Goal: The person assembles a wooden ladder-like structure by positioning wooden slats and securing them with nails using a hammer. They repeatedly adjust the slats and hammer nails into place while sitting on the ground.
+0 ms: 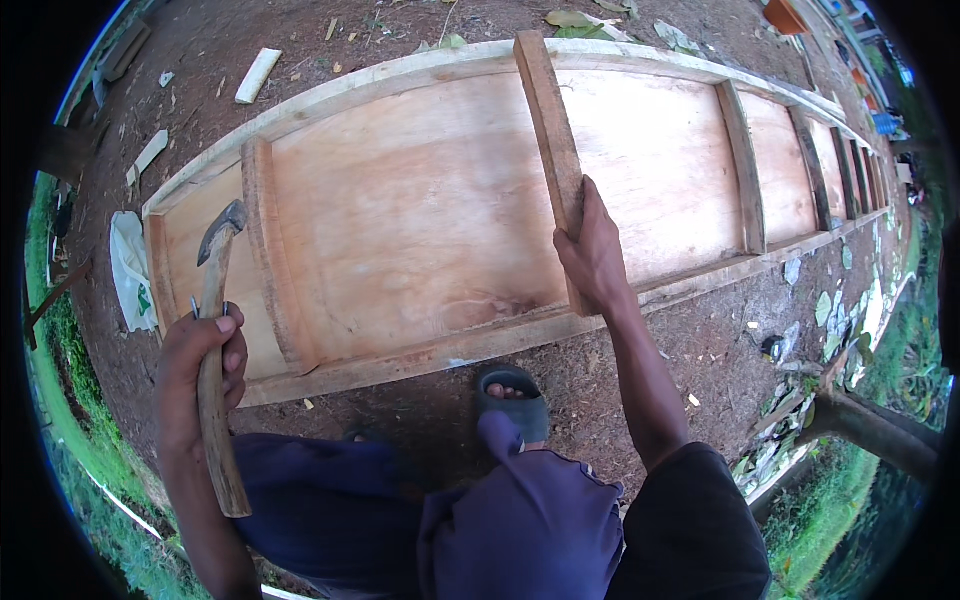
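My left hand (pixel 198 362) is closed around the wooden handle of a hammer (pixel 213 400), whose dark curved metal head points up. Thin metal tips that look like nails (pixel 195 308) stick out between the same fingers. A loose wooden batten (pixel 550 130) lies crosswise over a long panel frame, and my right hand (pixel 592 255) grips it near its close end. The batten's far end overlaps the frame's far rail (pixel 430 66); its close end reaches the near rail (pixel 420 365). Pale plywood (pixel 400 200) backs the frame.
Several cross battens, such as one at right (pixel 741 165) and one at left (pixel 268 250), span the frame. Wood offcuts (pixel 258 76) and a white bag (pixel 131 270) lie on the dirt. My sandalled foot (pixel 512 400) is beside the near rail; a branch (pixel 870 430) stands at right.
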The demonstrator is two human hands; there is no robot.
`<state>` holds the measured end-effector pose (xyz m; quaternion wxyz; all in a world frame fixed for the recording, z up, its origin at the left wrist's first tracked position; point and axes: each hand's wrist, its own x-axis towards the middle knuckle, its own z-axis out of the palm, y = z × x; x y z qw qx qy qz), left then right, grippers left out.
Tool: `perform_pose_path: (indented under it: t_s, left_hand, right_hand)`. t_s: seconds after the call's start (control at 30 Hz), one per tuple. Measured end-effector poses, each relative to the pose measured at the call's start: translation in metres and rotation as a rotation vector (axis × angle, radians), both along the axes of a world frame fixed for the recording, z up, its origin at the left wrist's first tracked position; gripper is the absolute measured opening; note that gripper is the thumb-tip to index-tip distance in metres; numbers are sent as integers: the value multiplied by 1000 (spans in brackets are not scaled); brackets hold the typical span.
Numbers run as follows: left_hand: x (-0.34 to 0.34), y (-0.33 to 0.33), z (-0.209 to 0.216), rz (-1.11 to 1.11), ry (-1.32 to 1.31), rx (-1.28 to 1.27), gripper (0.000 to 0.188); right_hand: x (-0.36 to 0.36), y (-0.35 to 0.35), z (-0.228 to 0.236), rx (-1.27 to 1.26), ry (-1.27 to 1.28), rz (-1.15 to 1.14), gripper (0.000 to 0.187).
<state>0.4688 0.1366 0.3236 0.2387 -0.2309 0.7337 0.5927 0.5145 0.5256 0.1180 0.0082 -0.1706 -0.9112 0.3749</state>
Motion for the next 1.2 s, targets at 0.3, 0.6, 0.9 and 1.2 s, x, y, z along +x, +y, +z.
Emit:
perform_pose_path:
  t_s: [0.3, 0.6, 0.9, 1.2]
  left_hand:
    - [0, -3, 4, 36, 4, 30, 27]
    - [-2, -6, 4, 7, -24, -11, 23]
    - [-31, 1, -84, -471, 42, -334, 19]
    - [-60, 39, -194, -739, 56, -748, 42]
  right_hand:
    - [3, -2, -3, 20, 15, -4, 76]
    - [8, 7, -11, 25, 14, -42, 81]
    - [6, 12, -7, 8, 38, -5, 77]
    - [12, 8, 5, -25, 80, 60, 78]
